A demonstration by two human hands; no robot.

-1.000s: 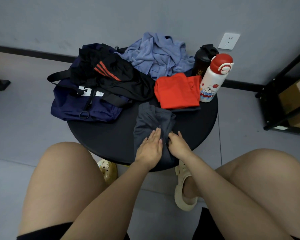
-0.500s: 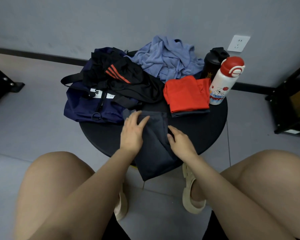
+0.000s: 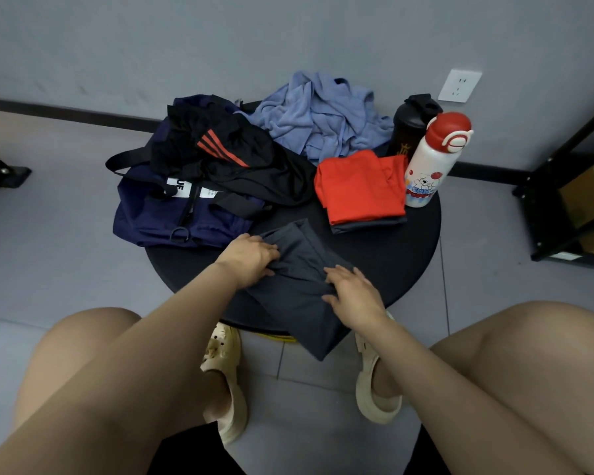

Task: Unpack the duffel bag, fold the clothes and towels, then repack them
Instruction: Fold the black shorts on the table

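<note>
A dark grey garment (image 3: pixel 297 286) lies on the near part of the round black table (image 3: pixel 391 255), its lower end hanging over the edge. My left hand (image 3: pixel 251 257) rests on its left side, fingers curled over the fabric's edge. My right hand (image 3: pixel 352 291) presses flat on its right side. The navy duffel bag (image 3: pixel 158 217) lies at the table's left with a black garment with red stripes (image 3: pixel 234 159) on top. A folded red garment (image 3: pixel 360 185) sits on a folded dark piece. A crumpled blue towel (image 3: pixel 319 114) lies at the back.
A white bottle with a red cap (image 3: pixel 432 162) and a black shaker bottle (image 3: pixel 410 126) stand at the table's right rear. A black shelf with a cardboard box (image 3: pixel 583 190) stands at the right. My knees and beige clogs (image 3: pixel 227 378) are below the table. A wall socket (image 3: pixel 459 85) is behind.
My left hand moved up and left along the grey garment, from beside the right hand to its upper left edge. The garment now lies slanted across the table's near edge.
</note>
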